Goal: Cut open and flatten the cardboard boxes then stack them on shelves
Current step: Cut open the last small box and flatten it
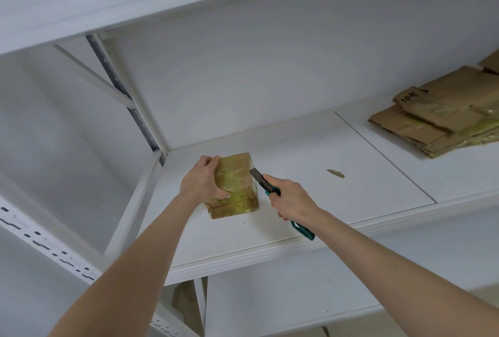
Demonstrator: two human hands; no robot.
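Box was stood upright on the shelf, gripped from its left side by the left hand. Knife was clasped in the right hand, just right of the box, blade tip set against its right face.

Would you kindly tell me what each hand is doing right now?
Left hand: grips the taped cardboard box on the shelf.
Right hand: holds the green utility knife, blade at the box.

White shelf: taped box near the left, cardboard scrap (small) mid-board, flattened-box stack far right.
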